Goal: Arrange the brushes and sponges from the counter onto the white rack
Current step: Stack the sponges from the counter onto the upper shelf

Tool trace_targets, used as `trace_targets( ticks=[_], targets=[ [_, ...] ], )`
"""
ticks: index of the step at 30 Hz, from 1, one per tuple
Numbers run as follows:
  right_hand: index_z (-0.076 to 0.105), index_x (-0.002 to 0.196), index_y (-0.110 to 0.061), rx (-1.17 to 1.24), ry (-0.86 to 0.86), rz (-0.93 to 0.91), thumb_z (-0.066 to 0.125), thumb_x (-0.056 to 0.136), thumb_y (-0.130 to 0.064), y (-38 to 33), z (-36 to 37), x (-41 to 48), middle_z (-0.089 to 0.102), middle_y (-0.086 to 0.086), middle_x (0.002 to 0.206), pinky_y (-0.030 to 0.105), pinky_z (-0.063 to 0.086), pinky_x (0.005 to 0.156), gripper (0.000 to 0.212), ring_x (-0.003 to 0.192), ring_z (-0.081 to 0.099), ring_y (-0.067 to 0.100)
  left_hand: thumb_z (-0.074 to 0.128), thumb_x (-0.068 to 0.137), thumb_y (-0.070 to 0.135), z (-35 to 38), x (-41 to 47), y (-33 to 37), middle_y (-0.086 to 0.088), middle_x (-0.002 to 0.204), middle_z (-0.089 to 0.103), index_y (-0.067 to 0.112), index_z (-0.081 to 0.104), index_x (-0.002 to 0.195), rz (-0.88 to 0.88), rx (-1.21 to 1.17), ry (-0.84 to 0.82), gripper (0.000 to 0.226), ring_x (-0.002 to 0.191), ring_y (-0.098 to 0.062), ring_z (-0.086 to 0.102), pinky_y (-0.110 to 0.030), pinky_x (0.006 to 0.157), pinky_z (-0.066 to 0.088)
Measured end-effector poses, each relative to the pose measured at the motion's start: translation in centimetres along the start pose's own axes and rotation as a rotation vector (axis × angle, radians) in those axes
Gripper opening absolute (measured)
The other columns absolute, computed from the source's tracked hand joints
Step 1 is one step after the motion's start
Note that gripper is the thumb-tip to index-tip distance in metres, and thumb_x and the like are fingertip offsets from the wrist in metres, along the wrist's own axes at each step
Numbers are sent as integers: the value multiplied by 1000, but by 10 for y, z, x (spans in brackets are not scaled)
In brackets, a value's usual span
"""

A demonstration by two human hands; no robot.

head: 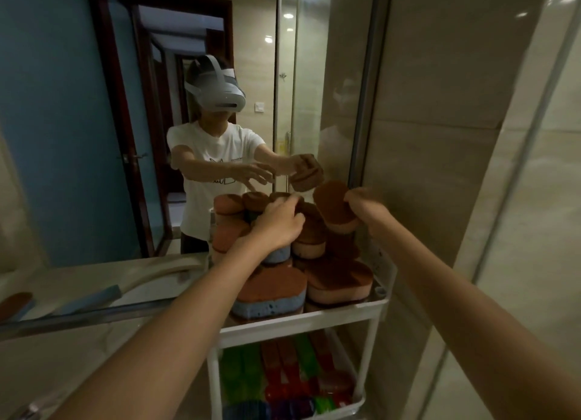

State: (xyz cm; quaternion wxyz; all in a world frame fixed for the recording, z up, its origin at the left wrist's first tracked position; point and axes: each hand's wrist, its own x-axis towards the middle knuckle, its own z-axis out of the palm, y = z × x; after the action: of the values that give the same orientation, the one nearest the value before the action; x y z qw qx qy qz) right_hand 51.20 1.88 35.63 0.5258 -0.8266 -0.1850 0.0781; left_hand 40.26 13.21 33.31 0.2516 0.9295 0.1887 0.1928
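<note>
The right hand (361, 204) had its fingers closed on one edge of a brown-topped sponge (334, 210), which hung tilted in the air above the right side of the pile. The left hand (278, 224) lay curled over the top of the stack; whether its fingers gripped a sponge or only steadied the heap could not be told, since the back of the hand hid them.

To do this step well, the held sponge likely needed to go down flat, brown side up, into a gap near the back right, while the other hand kept the leaning stack from sliding.

The white rack (301, 320) stood against the mirror (78, 136). Its top shelf was crowded with sponges stacked several high, pink and blue bases under brown tops. The lower shelf (358, 399) held green and red brushes lying side by side, with blue and purple ones at the front. One sponge (14, 305) lay on the counter (94, 341) at far left, well apart from the rack.
</note>
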Motion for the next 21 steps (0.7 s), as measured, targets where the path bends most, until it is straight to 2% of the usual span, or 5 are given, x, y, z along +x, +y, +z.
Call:
trace_targets(
  ticks=[3, 5, 9, 12, 21],
  targets=[
    [52, 126, -2, -244, 89, -21, 32, 100, -18, 14, 3, 8, 55, 17, 130, 35, 44, 94, 36, 118, 54, 32, 31, 95, 49, 11, -3, -11, -7, 159, 7, 31, 15, 148, -33, 327, -209, 58, 147, -31, 2, -55, 116, 6],
    [53, 126, -1, -331, 102, -35, 33, 100, -17, 24, 7, 13, 56, 17, 129, 35, 46, 92, 37, 117, 54, 33, 25, 94, 56, 17, -5, -17, -7, 160, -1, 35, 10, 148, -50, 436, -300, 60, 147, -31, -5, -58, 115, -2],
    [57, 120, 3, -420, 82, -29, 32, 99, -16, 36, 13, 21, 58, 21, 125, 36, 45, 82, 38, 114, 56, 35, 21, 94, 57, 22, -4, -19, -7, 160, 0, 35, 7, 149, -45, 492, -323, 61, 148, -29, -3, -60, 114, -1],
    [58, 115, 3, -459, 76, -35, 30, 99, -15, 40, 17, 25, 60, 20, 121, 31, 37, 70, 37, 109, 58, 35, 20, 95, 56, 22, -5, -19, -7, 160, 0, 34, 7, 149, -47, 497, -328, 60, 147, -29, -3, -60, 114, -2],
    [55, 120, 2, -462, 56, -35, 26, 101, -14, 37, 16, 28, 58, 20, 124, 35, 44, 78, 38, 105, 57, 31, 21, 95, 55, 22, -8, -19, -7, 160, -1, 34, 6, 149, -42, 496, -315, 60, 148, -28, -4, -59, 114, -3]
  ],
)
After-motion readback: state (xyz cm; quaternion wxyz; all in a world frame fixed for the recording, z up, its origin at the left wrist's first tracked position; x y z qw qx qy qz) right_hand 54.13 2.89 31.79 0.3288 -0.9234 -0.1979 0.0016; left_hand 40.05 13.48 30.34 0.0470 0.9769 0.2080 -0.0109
